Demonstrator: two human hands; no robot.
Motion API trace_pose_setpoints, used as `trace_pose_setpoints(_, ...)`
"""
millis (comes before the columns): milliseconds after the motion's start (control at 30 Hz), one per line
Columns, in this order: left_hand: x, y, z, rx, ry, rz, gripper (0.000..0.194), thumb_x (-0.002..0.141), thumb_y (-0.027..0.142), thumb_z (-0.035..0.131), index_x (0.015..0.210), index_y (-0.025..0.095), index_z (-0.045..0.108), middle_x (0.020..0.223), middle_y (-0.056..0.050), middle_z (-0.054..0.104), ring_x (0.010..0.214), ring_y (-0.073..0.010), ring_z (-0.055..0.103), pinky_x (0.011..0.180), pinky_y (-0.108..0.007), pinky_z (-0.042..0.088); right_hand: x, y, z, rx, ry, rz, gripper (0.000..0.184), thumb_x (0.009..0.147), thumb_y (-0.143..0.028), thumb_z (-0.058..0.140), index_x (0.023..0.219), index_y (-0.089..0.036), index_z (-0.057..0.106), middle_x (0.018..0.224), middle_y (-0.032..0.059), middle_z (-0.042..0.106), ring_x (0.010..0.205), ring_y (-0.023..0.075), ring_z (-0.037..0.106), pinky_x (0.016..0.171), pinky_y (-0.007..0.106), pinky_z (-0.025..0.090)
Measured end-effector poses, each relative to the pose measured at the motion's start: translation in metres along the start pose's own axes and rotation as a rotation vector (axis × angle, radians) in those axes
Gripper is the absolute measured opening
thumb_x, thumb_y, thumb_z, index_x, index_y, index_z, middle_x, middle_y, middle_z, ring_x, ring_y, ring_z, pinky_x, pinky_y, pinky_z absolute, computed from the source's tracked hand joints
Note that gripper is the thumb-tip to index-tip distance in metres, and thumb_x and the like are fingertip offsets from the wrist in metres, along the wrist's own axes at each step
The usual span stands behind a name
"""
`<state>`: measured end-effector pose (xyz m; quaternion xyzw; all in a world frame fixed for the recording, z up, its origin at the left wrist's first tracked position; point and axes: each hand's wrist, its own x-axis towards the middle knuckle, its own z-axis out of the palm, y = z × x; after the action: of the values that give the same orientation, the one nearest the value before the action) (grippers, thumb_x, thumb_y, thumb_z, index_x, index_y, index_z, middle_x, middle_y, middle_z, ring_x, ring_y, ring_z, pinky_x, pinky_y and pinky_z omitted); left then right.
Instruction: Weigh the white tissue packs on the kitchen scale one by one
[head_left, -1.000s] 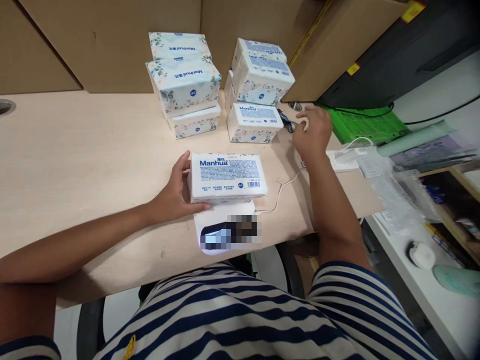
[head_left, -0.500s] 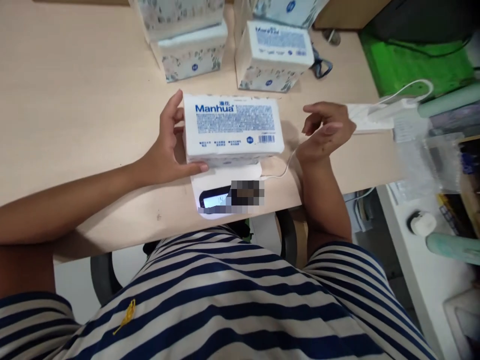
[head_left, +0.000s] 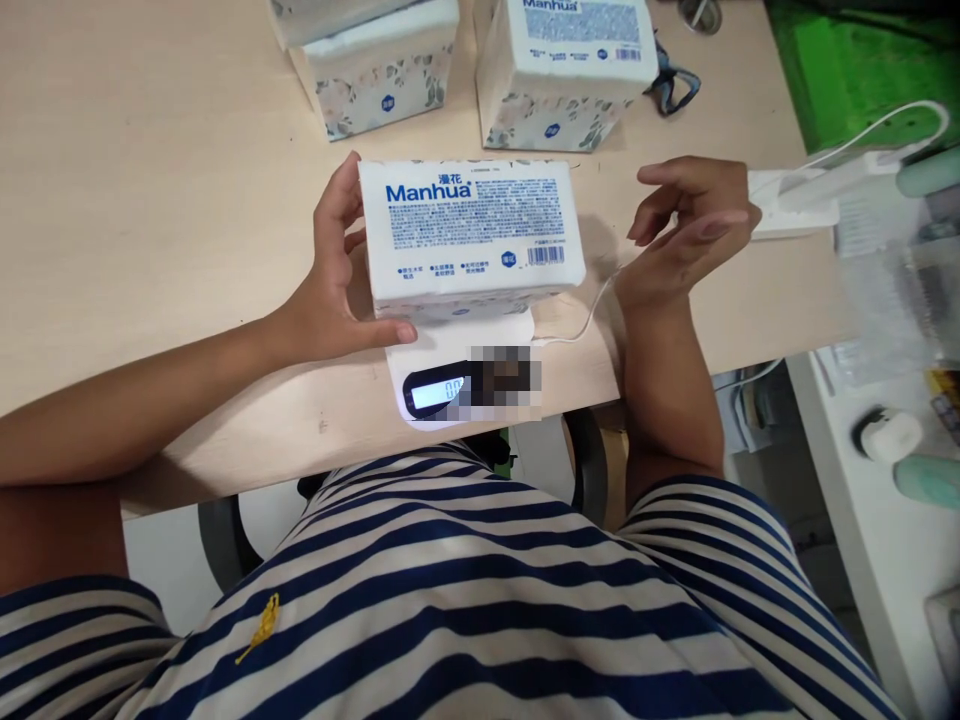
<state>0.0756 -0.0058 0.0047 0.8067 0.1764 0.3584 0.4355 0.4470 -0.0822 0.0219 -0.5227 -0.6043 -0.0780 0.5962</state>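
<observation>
A white tissue pack [head_left: 472, 225] with blue "Manhua" print is over the white digital scale [head_left: 480, 328]. My left hand [head_left: 330, 270] grips the pack's left end, thumb at the front and fingers behind. Whether the pack's underside touches the scale is hidden. The lit display [head_left: 437, 394] appears to start with 0.0, its right part covered by a pixelated patch. To the right, apart from the pack, my right hand [head_left: 686, 235] hovers over the desk with fingers loosely spread and nothing in them.
Other tissue packs [head_left: 386, 85] stand at the back, with another pack [head_left: 566, 70] to their right. A white cable [head_left: 592, 318] runs from the scale past my right wrist. A white power strip [head_left: 795, 210] lies at the right, near a green mat [head_left: 862, 95].
The view has shifted, bringing the pack and scale closer. My right hand is a little farther right of the pack. The scale's display shows different digits. My left hand keeps its grip.
</observation>
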Motion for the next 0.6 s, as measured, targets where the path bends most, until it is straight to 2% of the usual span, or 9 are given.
trace_pose_setpoints(133,0.0,0.007,0.0,-0.046,-0.002,-0.088,0.162,0.066,0.084,0.099,0.186,0.031,0.004,0.196,-0.014,0.007,0.18,-0.0445,0.019,0.147,-0.061,0.028,0.001,-0.003,-0.001,-0.136,-0.036,0.14,0.106,0.097,-0.103,0.002,0.102,-0.026,0.074,0.086,0.0052,0.059,0.058,0.0178,0.053,0.062,0.037,0.043)
trace_pose_setpoints(233,0.0,0.007,0.001,-0.024,0.003,-0.074,0.164,0.066,0.086,0.097,0.186,0.029,0.001,0.196,-0.017,0.007,0.179,-0.0456,0.022,0.146,-0.063,0.029,0.002,-0.009,0.0,-0.2,-0.048,0.181,0.113,0.09,-0.107,-0.004,0.101,-0.025,0.073,0.086,0.0057,0.058,0.058,0.0183,0.054,0.061,0.038,0.045)
trace_pose_setpoints(300,0.0,0.002,0.002,0.007,0.004,-0.01,0.164,0.068,0.087,0.096,0.185,0.031,-0.003,0.195,-0.018,0.009,0.178,-0.0466,0.025,0.144,-0.067,0.03,0.002,-0.011,0.0,-0.202,-0.042,0.148,0.111,0.093,-0.105,-0.002,0.101,-0.024,0.073,0.083,0.0047,0.058,0.055,0.0168,0.053,0.058,0.037,0.043)
trace_pose_setpoints(433,-0.002,-0.004,0.003,-0.004,0.005,0.092,0.154,0.071,0.088,0.094,0.184,0.044,0.0,0.193,-0.008,0.014,0.179,-0.0462,0.026,0.141,-0.07,0.03,0.003,-0.002,-0.001,-0.074,-0.025,0.005,0.098,0.106,-0.094,0.008,0.102,-0.022,0.074,0.077,0.0014,0.055,0.05,0.0119,0.049,0.053,0.032,0.035)
trace_pose_setpoints(467,-0.002,-0.004,0.003,-0.015,0.014,0.088,0.152,0.071,0.087,0.095,0.184,0.045,0.003,0.193,-0.007,0.015,0.179,-0.0459,0.026,0.142,-0.069,0.029,0.004,0.001,-0.002,-0.034,-0.032,-0.046,0.095,0.108,-0.093,0.011,0.107,-0.022,0.075,0.076,0.0001,0.054,0.049,0.0107,0.048,0.053,0.03,0.033)
trace_pose_setpoints(533,-0.002,-0.003,0.003,-0.011,0.027,0.092,0.151,0.071,0.086,0.095,0.184,0.043,0.005,0.192,-0.008,0.017,0.178,-0.0454,0.028,0.142,-0.068,0.031,0.009,0.003,-0.004,0.011,-0.097,-0.173,0.096,0.1,-0.103,0.024,0.133,-0.026,0.069,0.083,-0.001,0.058,0.052,0.0101,0.051,0.054,0.028,0.036)
trace_pose_setpoints(600,-0.001,-0.003,0.002,0.019,0.018,0.161,0.149,0.074,0.087,0.093,0.184,0.044,0.002,0.19,-0.008,0.019,0.176,-0.0447,0.031,0.14,-0.068,0.034,0.014,-0.003,-0.004,0.015,-0.203,-0.275,0.116,0.08,-0.116,0.041,0.164,-0.037,0.043,0.113,0.0036,0.07,0.071,0.0165,0.067,0.061,0.03,0.048)
